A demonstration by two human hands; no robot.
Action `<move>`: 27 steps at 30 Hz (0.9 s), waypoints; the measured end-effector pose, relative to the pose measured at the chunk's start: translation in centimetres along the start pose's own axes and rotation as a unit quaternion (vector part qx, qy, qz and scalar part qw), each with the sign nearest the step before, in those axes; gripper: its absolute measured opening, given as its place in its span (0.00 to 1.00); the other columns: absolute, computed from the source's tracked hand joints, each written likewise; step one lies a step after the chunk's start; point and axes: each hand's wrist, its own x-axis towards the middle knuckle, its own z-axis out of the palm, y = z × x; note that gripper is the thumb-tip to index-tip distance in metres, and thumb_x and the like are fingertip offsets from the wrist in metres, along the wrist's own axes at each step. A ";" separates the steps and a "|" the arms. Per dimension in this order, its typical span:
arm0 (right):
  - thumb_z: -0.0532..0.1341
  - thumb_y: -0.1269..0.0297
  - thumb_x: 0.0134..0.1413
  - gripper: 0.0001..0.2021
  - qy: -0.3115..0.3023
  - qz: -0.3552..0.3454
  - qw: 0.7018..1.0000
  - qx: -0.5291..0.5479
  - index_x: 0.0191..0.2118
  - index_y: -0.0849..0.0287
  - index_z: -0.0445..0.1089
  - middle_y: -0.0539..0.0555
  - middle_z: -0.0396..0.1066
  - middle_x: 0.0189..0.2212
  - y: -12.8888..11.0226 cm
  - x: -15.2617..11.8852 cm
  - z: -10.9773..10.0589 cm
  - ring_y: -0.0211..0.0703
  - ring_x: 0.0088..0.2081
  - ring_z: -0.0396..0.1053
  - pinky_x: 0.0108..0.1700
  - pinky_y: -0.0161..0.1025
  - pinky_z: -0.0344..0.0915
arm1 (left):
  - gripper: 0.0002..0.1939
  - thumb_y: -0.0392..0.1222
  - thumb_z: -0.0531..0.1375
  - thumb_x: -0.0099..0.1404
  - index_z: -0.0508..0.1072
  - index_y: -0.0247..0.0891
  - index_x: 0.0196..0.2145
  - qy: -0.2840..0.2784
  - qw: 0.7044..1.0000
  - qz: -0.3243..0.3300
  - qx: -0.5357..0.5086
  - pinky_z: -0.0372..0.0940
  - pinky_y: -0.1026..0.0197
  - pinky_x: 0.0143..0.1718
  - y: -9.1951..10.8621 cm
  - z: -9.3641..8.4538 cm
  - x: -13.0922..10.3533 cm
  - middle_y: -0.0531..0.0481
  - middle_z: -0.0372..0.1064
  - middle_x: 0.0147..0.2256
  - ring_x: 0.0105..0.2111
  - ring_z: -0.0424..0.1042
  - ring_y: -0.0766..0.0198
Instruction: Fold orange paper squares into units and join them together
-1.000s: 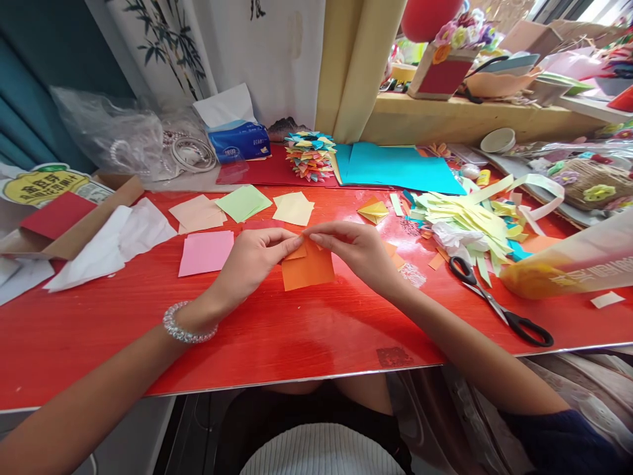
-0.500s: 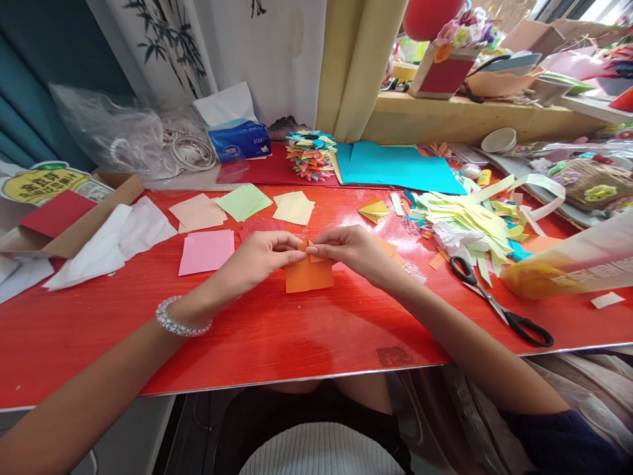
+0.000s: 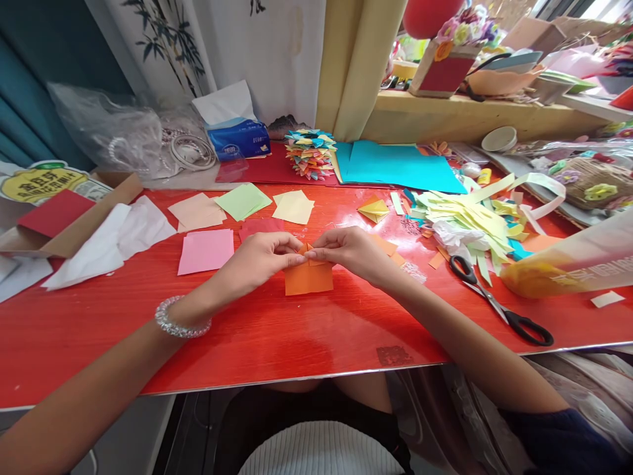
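Note:
An orange paper point(image 3: 309, 280) with folds at its upper part is held over the red table point(image 3: 237, 349) in the middle of the head view. My left hand point(image 3: 264, 257) pinches the paper's upper left, and my right hand point(image 3: 346, 253) pinches its upper right; the thumbs almost meet. Beyond the hands lies a red paper stack point(image 3: 261, 226), partly covered by my left hand. A pink paper stack point(image 3: 206, 251) lies left of my left hand. Orange sheets point(image 3: 384, 245) lie behind my right hand, near a folded yellow-orange piece point(image 3: 374, 210).
Black-handled scissors point(image 3: 489, 298) and a heap of paper strips point(image 3: 465, 214) lie at the right. Green point(image 3: 244, 201), cream point(image 3: 293, 206) and peach point(image 3: 196, 212) papers are behind. A tissue pack point(image 3: 237, 137) stands farther back. A cardboard box point(image 3: 93, 214) sits left.
Both thumbs have shifted slightly down over the folded top of the orange paper, and the fold there looks flatter. The grasp is otherwise the same.

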 end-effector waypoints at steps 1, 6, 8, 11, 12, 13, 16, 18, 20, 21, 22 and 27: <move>0.64 0.52 0.47 0.17 -0.001 0.001 1.000 0.001 0.26 0.64 0.72 0.52 0.70 0.23 0.1 0.0 0.1 0.34 0.25 0.62 0.26 0.34 0.55 | 0.09 0.46 0.62 0.57 0.75 0.38 0.32 0.002 1.000 -0.001 0.006 0.63 0.62 0.32 0.0 0.0 0.0 0.50 0.74 0.29 0.31 0.71 0.62; 0.64 0.53 0.48 0.16 -0.002 0.013 1.000 -0.022 0.26 0.64 0.71 0.51 0.69 0.22 0.1 0.0 0.2 0.33 0.25 0.61 0.26 0.33 0.54 | 0.08 0.45 0.61 0.57 0.73 0.39 0.32 -0.002 0.999 -0.010 0.036 0.61 0.63 0.30 0.1 -0.1 0.0 0.52 0.72 0.26 0.28 0.70 0.63; 0.64 0.53 0.48 0.16 -0.004 0.011 0.999 -0.032 0.26 0.64 0.71 0.51 0.69 0.23 0.0 -0.1 0.1 0.33 0.25 0.61 0.26 0.34 0.54 | 0.08 0.44 0.62 0.56 0.74 0.38 0.32 -0.016 0.999 -0.009 0.042 0.62 0.62 0.34 0.3 -0.3 0.1 0.51 0.73 0.31 0.33 0.71 0.62; 0.63 0.52 0.49 0.17 -0.008 0.005 0.999 -0.045 0.26 0.64 0.71 0.51 0.69 0.23 -0.3 -0.2 0.1 0.34 0.25 0.62 0.26 0.34 0.54 | 0.08 0.45 0.60 0.57 0.75 0.39 0.32 -0.012 0.999 0.009 0.048 0.63 0.60 0.39 0.5 -0.5 0.1 0.50 0.74 0.34 0.37 0.71 0.60; 0.63 0.52 0.49 0.17 -0.008 0.003 0.999 -0.052 0.26 0.64 0.71 0.51 0.69 0.23 -0.3 -0.3 0.1 0.34 0.25 0.61 0.25 0.34 0.53 | 0.09 0.46 0.60 0.58 0.75 0.39 0.31 -0.008 0.999 0.016 0.048 0.63 0.60 0.39 0.6 -0.4 0.0 0.50 0.74 0.33 0.37 0.71 0.60; 0.62 0.51 0.49 0.17 -0.009 0.000 0.998 -0.058 0.25 0.63 0.71 0.51 0.69 0.23 -0.4 -0.3 0.2 0.34 0.25 0.61 0.25 0.33 0.53 | 0.10 0.47 0.59 0.59 0.75 0.39 0.30 -0.002 0.999 0.023 0.047 0.63 0.60 0.39 0.6 -0.3 0.0 0.50 0.74 0.33 0.36 0.71 0.60; 0.62 0.51 0.49 0.17 -0.020 -0.004 0.998 -0.059 0.25 0.63 0.70 0.50 0.68 0.22 -0.3 -0.3 0.4 0.33 0.24 0.61 0.25 0.33 0.53 | 0.12 0.49 0.59 0.59 0.75 0.39 0.28 0.019 0.998 0.037 0.053 0.61 0.61 0.35 0.5 0.1 -0.2 0.50 0.73 0.30 0.33 0.70 0.61; 0.62 0.52 0.49 0.17 -0.031 -0.004 0.998 -0.055 0.26 0.63 0.70 0.50 0.69 0.22 -0.3 -0.3 0.4 0.33 0.24 0.62 0.25 0.33 0.54 | 0.11 0.49 0.60 0.59 0.74 0.39 0.27 0.034 0.997 0.040 0.052 0.61 0.61 0.34 0.4 0.3 -0.2 0.50 0.73 0.29 0.31 0.69 0.63; 0.63 0.52 0.49 0.16 -0.037 -0.007 0.997 -0.063 0.26 0.63 0.71 0.51 0.69 0.22 -0.4 -0.3 0.4 0.34 0.24 0.62 0.25 0.33 0.54 | 0.11 0.47 0.60 0.59 0.75 0.38 0.26 0.046 0.997 0.040 0.041 0.60 0.62 0.33 0.3 0.4 -0.2 0.51 0.72 0.28 0.30 0.68 0.63; 0.63 0.52 0.50 0.16 -0.040 -0.009 0.997 -0.067 0.26 0.63 0.71 0.51 0.69 0.22 -0.4 -0.3 0.3 0.34 0.24 0.62 0.25 0.33 0.54 | 0.11 0.47 0.60 0.58 0.75 0.38 0.26 0.055 0.997 0.042 0.036 0.60 0.62 0.33 0.2 0.3 -0.2 0.51 0.72 0.27 0.30 0.68 0.64; 0.62 0.52 0.50 0.16 -0.045 -0.008 0.997 -0.067 0.26 0.63 0.71 0.51 0.69 0.22 -0.5 -0.3 0.1 0.34 0.24 0.63 0.25 0.33 0.55 | 0.10 0.47 0.61 0.58 0.75 0.38 0.26 0.066 0.996 0.044 0.031 0.60 0.62 0.32 0.2 0.2 -0.1 0.51 0.72 0.27 0.30 0.68 0.64; 0.63 0.54 0.51 0.15 -0.046 0.016 0.998 -0.031 0.25 0.63 0.69 0.53 0.71 0.21 -0.2 0.1 -1.4 0.36 0.24 0.68 0.27 0.35 0.63 | 0.10 0.45 0.63 0.56 0.73 0.37 0.24 0.135 0.987 0.031 -0.080 0.58 0.65 0.24 0.6 -1.0 0.2 0.54 0.65 0.20 0.20 0.62 0.70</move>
